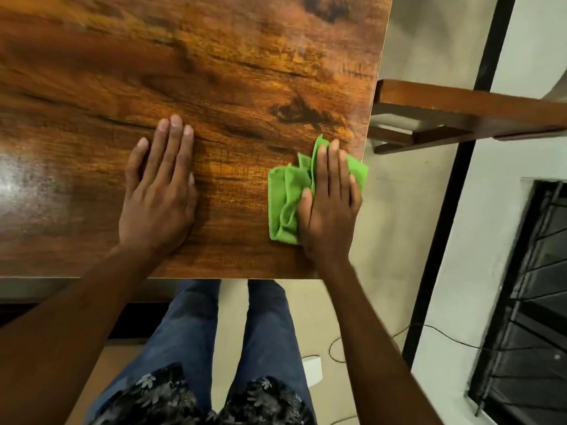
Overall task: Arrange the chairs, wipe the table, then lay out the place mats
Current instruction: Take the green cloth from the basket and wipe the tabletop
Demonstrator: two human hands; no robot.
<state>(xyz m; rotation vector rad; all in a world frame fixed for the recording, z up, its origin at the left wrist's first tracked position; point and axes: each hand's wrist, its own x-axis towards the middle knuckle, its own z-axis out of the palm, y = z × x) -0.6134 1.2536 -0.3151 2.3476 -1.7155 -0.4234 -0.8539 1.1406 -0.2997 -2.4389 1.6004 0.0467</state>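
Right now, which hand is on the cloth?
The right hand, pressing flat on the crumpled green cloth near the table's corner; the left hand rests on bare wood.

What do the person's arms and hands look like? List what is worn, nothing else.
Both forearms are bare to the frame's edge: no sleeves show. The left hand and right hand wear no gloves, rings, watch or bracelets. The fingers are bare, with short, unpainted nails. No markings or cables on either arm.
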